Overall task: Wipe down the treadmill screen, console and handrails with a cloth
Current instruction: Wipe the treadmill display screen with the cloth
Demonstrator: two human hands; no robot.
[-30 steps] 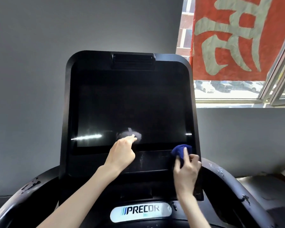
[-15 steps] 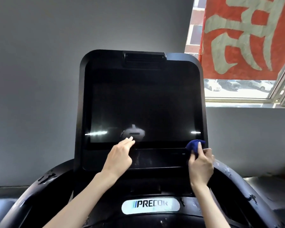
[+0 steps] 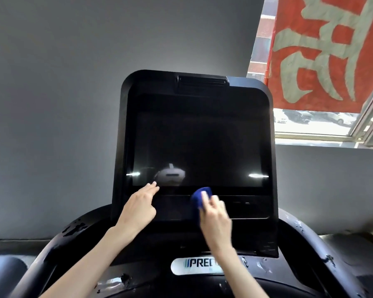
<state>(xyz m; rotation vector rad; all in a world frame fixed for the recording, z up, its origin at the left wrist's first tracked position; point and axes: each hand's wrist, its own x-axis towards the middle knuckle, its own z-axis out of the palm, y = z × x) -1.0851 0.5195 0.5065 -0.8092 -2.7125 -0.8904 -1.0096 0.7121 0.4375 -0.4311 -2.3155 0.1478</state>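
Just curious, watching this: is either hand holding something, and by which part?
The right hand grips a small bunched dark-blue cloth by its lower part, fingers laid over it; its top pokes out above. The left hand holds nothing.

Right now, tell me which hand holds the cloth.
The right hand: it grips the blue cloth against the console strip below the screen. The left hand is bare, fingertips at the screen's lower edge.

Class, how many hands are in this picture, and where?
2. The left hand rests at the bottom edge of the screen; the right hand presses a blue cloth just below it.
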